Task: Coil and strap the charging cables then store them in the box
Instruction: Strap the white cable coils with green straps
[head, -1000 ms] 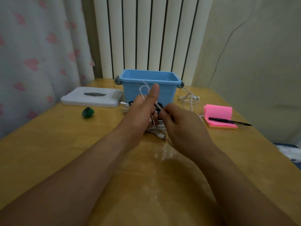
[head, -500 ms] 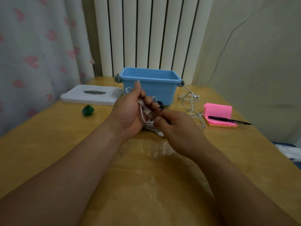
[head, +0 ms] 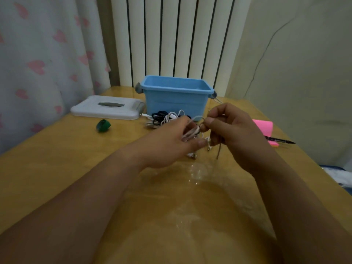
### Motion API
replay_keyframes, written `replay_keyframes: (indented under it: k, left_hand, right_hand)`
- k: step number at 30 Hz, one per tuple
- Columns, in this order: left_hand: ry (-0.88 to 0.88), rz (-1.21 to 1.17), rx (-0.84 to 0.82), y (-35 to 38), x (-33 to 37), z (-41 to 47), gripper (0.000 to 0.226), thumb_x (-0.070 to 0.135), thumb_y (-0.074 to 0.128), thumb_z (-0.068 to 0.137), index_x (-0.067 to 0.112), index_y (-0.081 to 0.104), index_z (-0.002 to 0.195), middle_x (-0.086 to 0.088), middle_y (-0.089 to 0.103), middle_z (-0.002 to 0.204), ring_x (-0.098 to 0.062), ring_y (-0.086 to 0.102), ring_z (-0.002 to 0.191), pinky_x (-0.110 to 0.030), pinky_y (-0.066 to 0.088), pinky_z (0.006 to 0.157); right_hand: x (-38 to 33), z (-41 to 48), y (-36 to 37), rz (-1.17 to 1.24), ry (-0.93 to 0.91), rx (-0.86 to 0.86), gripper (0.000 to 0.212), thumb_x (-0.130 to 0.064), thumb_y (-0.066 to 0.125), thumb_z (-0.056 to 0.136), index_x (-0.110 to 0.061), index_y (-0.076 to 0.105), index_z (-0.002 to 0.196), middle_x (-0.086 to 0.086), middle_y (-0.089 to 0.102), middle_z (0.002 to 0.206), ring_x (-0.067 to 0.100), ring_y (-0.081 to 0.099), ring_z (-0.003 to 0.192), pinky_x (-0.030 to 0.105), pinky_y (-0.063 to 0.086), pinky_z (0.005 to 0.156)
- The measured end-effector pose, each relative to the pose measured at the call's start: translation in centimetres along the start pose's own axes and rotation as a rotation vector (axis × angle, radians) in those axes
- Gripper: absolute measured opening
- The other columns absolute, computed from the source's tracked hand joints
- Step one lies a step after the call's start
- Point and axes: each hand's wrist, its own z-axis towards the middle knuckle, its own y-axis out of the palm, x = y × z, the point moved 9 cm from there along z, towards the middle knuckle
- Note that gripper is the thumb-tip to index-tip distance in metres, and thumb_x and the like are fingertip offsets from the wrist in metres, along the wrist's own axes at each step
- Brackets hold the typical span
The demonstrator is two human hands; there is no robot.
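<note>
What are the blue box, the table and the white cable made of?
The blue box looks like plastic: even colour, moulded rim, soft sheen. The table looks like varnished wood or a wood-look top; it shows grain and glossy reflections. The white cable seems rubbery plastic, since it bends into tight loops.

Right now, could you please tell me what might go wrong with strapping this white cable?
The coiled white charging cable, gripped by the left hand and pinched by the right hand, may spring loose. Its dangling plug ends could stay unbundled. The tangled black and white cable pile behind could snag.
</note>
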Motion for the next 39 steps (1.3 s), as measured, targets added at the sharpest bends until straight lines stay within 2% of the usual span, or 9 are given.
replay_keyframes:
  k: [4,14,20,24,28,32,34,37,39]
  left_hand:
    - [0.062,-0.084,-0.032,1.3,0.9,0.0,0.021,0.04,0.051,0.112,0.031,0.061,0.128,0.011,0.071,0.111,-0.002,0.068,0.1,-0.035,0.058,0.092]
    - [0.005,-0.31,0.066,0.7,0.6,-0.5,0.037,0.055,0.043,0.111,0.025,0.059,0.096,0.009,0.056,0.067,-0.006,0.051,0.055,-0.035,0.046,0.059]
    - [-0.099,-0.877,0.26,-1.1,-1.1,-0.1,0.042,0.054,0.045,0.11,0.023,0.052,0.083,0.006,0.042,0.063,-0.009,0.036,0.053,-0.023,0.031,0.044]
    - [-0.059,-0.763,0.211,1.0,0.4,0.0,0.043,0.06,0.047,0.107,0.022,0.068,0.109,0.007,0.078,0.087,-0.008,0.075,0.075,-0.023,0.058,0.064]
    - [-0.107,-0.973,0.362,0.0,-0.9,0.0,0.036,0.048,0.045,0.113,0.021,0.065,0.127,-0.004,0.078,0.116,-0.017,0.077,0.107,-0.04,0.064,0.09]
    - [-0.185,-1.247,0.543,-1.9,-3.4,-0.3,0.037,0.044,0.045,0.114,0.014,0.064,0.107,-0.008,0.072,0.083,-0.023,0.073,0.078,-0.048,0.064,0.082]
    - [-0.143,-1.392,0.555,-3.0,-4.0,-0.1,0.032,0.042,0.044,0.114,0.014,0.056,0.104,-0.003,0.057,0.07,-0.016,0.057,0.06,-0.033,0.057,0.061]
    - [-0.1,-1.156,0.513,-4.8,-4.8,0.0,0.031,0.044,0.046,0.114,0.021,0.049,0.094,0.003,0.039,0.064,-0.011,0.03,0.053,-0.024,0.027,0.043]
    - [-0.076,-0.834,0.474,-5.5,-4.4,-0.1,0.031,0.049,0.049,0.111,0.022,0.052,0.097,0.006,0.04,0.065,-0.011,0.031,0.053,-0.026,0.025,0.045]
  right_hand:
    - [-0.3,-0.1,0.2,0.056,-0.033,0.006,0.005,-0.009,0.063,0.103,-0.006,0.062,0.108,0.008,0.076,0.087,0.015,0.058,0.061,0.033,0.052,0.059]
    - [-0.2,-0.1,-0.6,0.155,-0.025,0.086,0.01,-0.014,0.064,0.103,-0.009,0.065,0.111,0.007,0.075,0.091,0.017,0.06,0.068,0.036,0.055,0.067]
    - [0.5,-0.2,-0.4,-0.11,-0.023,0.166,0.008,-0.024,0.066,0.103,-0.018,0.071,0.104,-0.003,0.076,0.086,0.01,0.07,0.075,0.04,0.064,0.076]
    - [0.0,-0.8,2.3,-0.116,-0.095,0.136,0.007,-0.021,0.067,0.102,-0.018,0.071,0.106,0.0,0.077,0.092,0.012,0.076,0.082,0.033,0.063,0.072]
    - [-0.4,-1.3,4.7,-0.166,-0.17,0.008,0.017,-0.014,0.067,0.101,-0.021,0.072,0.115,-0.009,0.076,0.1,0.007,0.074,0.091,0.024,0.061,0.077]
    - [-0.1,-1.4,5.2,-0.405,-0.191,-0.005,0.011,-0.025,0.073,0.098,-0.029,0.069,0.107,-0.015,0.071,0.09,0.003,0.067,0.083,0.026,0.057,0.073]
    - [0.2,-1.3,5.1,-0.495,-0.184,-0.022,0.005,-0.035,0.074,0.097,-0.033,0.07,0.098,-0.015,0.07,0.084,0.002,0.064,0.08,0.031,0.054,0.072]
    - [0.7,-1.0,4.4,-0.629,-0.141,-0.069,0.019,-0.049,0.073,0.094,-0.03,0.072,0.091,-0.013,0.069,0.08,0.003,0.061,0.075,0.036,0.054,0.07]
    - [0.9,-0.8,3.5,-0.681,-0.096,-0.097,0.016,-0.047,0.072,0.095,-0.031,0.072,0.093,-0.012,0.067,0.081,0.004,0.059,0.074,0.039,0.055,0.072]
